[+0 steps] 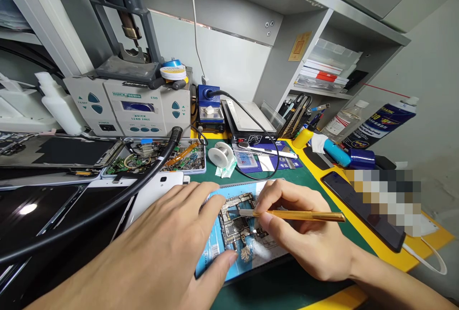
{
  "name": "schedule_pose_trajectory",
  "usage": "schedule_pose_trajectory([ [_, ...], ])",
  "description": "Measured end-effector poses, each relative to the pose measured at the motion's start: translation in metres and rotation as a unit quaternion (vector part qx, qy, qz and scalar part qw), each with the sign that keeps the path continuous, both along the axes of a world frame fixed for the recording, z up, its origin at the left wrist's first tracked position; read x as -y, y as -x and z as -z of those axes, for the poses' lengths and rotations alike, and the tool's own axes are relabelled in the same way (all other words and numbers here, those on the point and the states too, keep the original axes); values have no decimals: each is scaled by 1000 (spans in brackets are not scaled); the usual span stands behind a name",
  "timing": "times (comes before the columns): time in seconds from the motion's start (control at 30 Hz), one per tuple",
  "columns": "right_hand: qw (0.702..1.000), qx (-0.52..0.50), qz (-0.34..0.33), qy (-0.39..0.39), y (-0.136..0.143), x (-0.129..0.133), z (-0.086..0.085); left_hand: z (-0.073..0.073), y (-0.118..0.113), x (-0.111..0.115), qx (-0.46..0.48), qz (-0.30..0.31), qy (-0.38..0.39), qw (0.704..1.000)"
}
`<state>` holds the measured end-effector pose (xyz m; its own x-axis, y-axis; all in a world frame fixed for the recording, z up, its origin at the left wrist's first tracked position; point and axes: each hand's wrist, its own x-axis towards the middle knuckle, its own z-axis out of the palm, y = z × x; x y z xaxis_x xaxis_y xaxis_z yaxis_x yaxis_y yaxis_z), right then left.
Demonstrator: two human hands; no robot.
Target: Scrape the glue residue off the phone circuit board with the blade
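A circuit board [234, 224] lies on a blue and white pad [211, 257] on the green mat. Pinched in my right hand [301, 228] is a gold-handled knife [308, 215], lying nearly level, its flat blade over the upper middle of the board. My left hand [179, 238] rests at the board's left side, fingers spread, with the fingertips near its upper left edge and the thumb near its lower edge. I see nothing held in it. A small pale clump [245, 254] sits just below the board.
A hot-air station [143, 109] stands at the back left, its black hose [118, 200] crossing over phones and parts. Behind the pad are a solder spool [220, 155] and a black cable. A phone [362, 209], bottles and cans stand right.
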<state>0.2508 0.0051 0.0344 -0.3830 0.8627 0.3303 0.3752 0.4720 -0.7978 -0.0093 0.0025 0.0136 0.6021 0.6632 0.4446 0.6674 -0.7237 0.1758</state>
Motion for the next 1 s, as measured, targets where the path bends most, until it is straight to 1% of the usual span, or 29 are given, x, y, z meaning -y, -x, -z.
schedule_pose_trajectory([
  [0.23, 1000, 0, -1, 6, -1, -2, 3, 0, -1, -1, -10, -6, -15, 1000],
  [0.4, 1000, -1, 3, -6, 2, -1, -1, 2, -2, 1, -14, -1, -12, 1000],
  [0.53, 1000, -2, 6, -9, 2, -1, -2, 1, 0, 1, -11, -4, -10, 1000],
  [0.6, 1000, -1, 3, -5, 2, -1, -1, 0, 0, -1, -9, -1, -3, 1000],
  [0.77, 1000, 2, -1, 11, -1, -2, 0, -1, -2, -2, 12, 1, -14, 1000],
  [1.0, 1000, 1, -2, 16, -1, 1, 2, -1, -3, -1, 4, 10, -26, 1000],
])
